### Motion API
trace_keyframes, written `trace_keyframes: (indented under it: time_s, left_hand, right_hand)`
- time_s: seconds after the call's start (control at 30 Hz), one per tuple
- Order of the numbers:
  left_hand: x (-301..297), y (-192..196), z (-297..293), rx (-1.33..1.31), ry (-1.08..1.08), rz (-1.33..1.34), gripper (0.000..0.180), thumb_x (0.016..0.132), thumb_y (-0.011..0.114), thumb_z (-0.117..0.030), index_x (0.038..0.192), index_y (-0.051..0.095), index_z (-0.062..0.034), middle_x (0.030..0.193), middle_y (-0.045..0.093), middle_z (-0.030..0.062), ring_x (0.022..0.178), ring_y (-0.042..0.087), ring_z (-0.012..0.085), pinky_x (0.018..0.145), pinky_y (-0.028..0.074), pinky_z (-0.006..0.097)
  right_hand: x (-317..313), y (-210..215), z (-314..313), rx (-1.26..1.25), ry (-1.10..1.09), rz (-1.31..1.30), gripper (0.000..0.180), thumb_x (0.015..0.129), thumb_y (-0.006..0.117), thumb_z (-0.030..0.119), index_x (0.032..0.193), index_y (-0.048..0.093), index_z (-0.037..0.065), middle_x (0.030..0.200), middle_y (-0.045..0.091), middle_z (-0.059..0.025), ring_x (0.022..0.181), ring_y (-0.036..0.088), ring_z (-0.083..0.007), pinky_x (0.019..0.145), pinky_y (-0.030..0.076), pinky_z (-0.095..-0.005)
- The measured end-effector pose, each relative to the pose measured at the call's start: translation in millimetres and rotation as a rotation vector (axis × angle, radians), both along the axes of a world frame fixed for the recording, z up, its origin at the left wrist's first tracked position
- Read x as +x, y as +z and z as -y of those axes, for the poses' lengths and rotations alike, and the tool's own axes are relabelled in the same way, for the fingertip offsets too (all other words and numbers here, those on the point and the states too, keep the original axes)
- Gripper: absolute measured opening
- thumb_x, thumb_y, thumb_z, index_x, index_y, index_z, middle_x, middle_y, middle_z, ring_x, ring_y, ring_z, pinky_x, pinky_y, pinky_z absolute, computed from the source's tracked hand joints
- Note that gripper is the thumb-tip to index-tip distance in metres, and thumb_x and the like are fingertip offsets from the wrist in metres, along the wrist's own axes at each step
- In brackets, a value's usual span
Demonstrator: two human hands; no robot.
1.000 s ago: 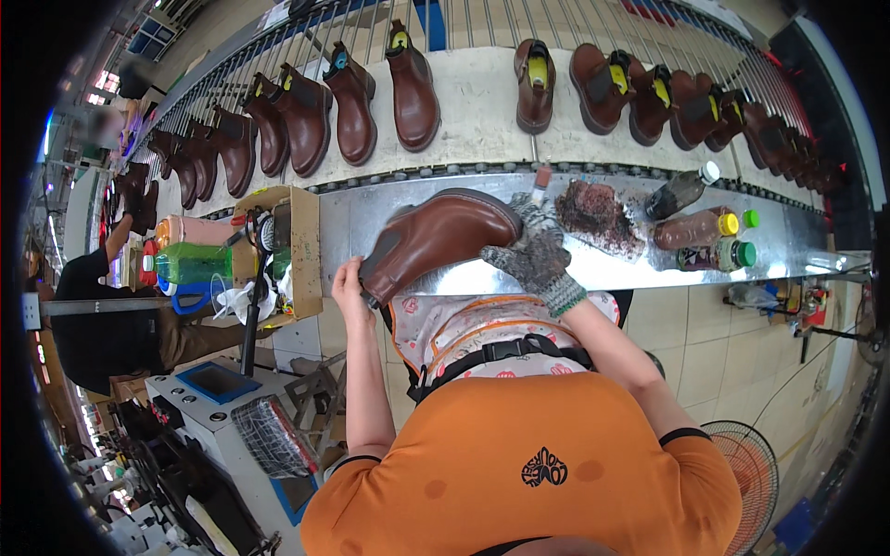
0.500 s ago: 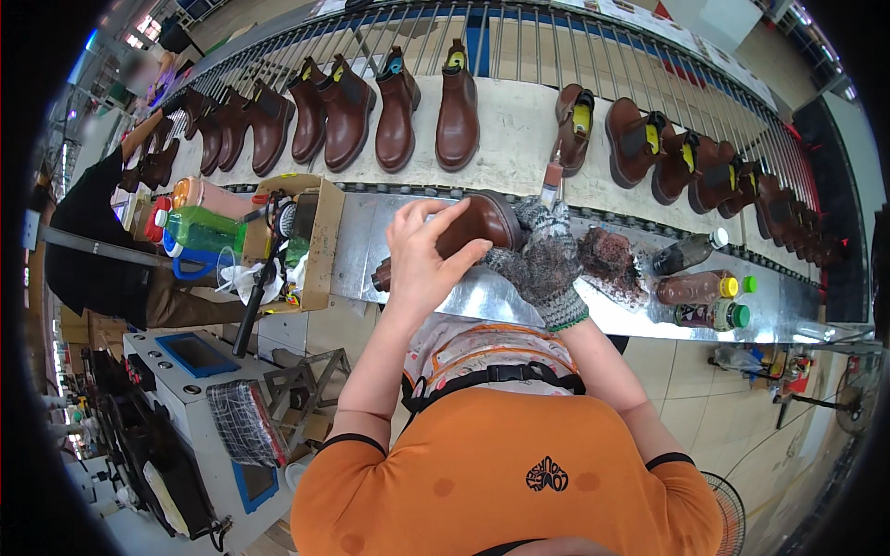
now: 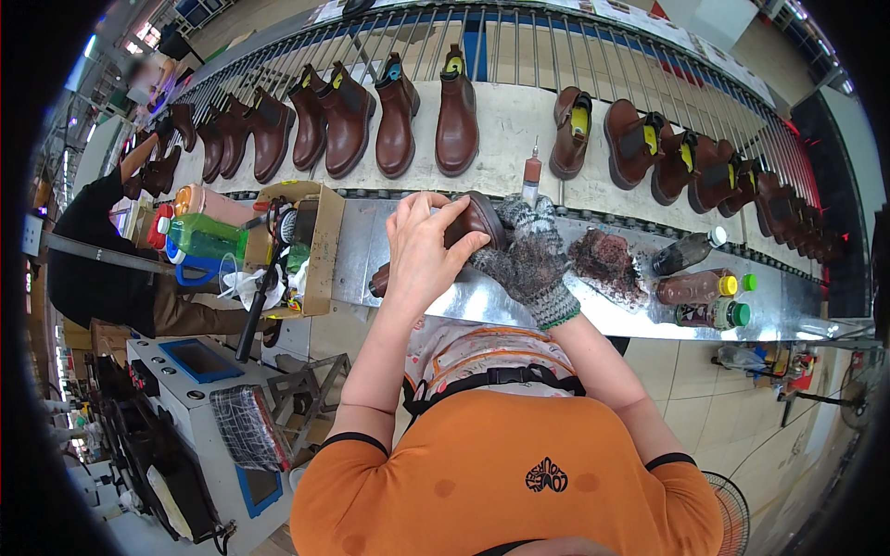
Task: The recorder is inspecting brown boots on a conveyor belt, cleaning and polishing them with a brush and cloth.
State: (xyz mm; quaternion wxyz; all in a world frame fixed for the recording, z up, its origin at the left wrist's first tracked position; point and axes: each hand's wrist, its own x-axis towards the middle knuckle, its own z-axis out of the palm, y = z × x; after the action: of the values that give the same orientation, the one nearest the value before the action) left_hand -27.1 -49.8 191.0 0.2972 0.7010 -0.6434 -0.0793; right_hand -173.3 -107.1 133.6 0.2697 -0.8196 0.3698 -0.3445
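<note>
A brown ankle boot (image 3: 477, 221) lies on its side over the metal ledge, its sole edge facing right. My bare left hand (image 3: 422, 239) grips it from the left, thumb and fingers spread across the upper, hiding much of the shaft. A knitted grey glove covers my right hand (image 3: 530, 250), which is closed beside the sole and touches the boot. From its fingers a syringe (image 3: 532, 174) of reddish-brown liquid points upward, needle at the top; its lower end is hidden in the glove. Right of the glove lies a stained, reddish-brown wad (image 3: 603, 259).
Brown boots stand in rows on the pale conveyor (image 3: 514, 139) beyond the ledge. Bottles (image 3: 691, 287) lie at the right. A cardboard box (image 3: 323, 246) of tools and bottles sits left. Further left, a person in black (image 3: 88, 236) reaches toward boots.
Both my hands and the boot have shifted slightly left. The syringe has moved left and lower with the glove. At far left, the co-worker's arm and a boot have moved a little.
</note>
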Motion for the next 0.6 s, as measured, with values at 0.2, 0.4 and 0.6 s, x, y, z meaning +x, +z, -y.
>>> trace_keyframes:
  time_s: [0.2, 0.4, 0.6]
  left_hand:
    - [-2, -1, -2, -0.02, -0.002, 0.015, 0.045, 0.07, 0.073, -0.031, 0.106, 0.066, -0.0054, 0.1, 0.054, 0.0071, 0.106, 0.044, 0.0248, 0.092, 0.03, 0.04]
    - [-3, -3, -4, -0.091, 0.002, 0.049, 0.041, 0.069, 0.074, -0.028, 0.102, 0.067, -0.0059, 0.1, 0.054, 0.0063, 0.108, 0.045, 0.0256, 0.092, 0.03, 0.042]
    - [-48, 7, -32, -0.315, -0.143, 0.188, 0.05, 0.07, 0.072, -0.041, 0.111, 0.064, -0.0137, 0.124, 0.046, 0.0152, 0.124, 0.034, 0.0373, 0.101, 0.023, 0.049]
  right_hand:
    - [0, -4, -1, -0.004, 0.032, 0.056, 0.057, 0.071, 0.07, 0.045, 0.109, 0.056, 0.004, 0.097, 0.059, -0.0147, 0.089, 0.056, -0.0371, 0.091, 0.037, -0.0516]
    - [1, 0, -1, 0.03, 0.03, 0.042, 0.052, 0.072, 0.069, 0.042, 0.107, 0.057, 0.006, 0.094, 0.059, -0.0147, 0.088, 0.056, -0.0345, 0.089, 0.037, -0.0489]
    - [1, -19, 20, 0.1, 0.1, 0.193, 0.039, 0.071, 0.067, 0.03, 0.1, 0.058, 0.005, 0.091, 0.058, -0.0145, 0.084, 0.053, -0.0337, 0.082, 0.04, -0.0435]
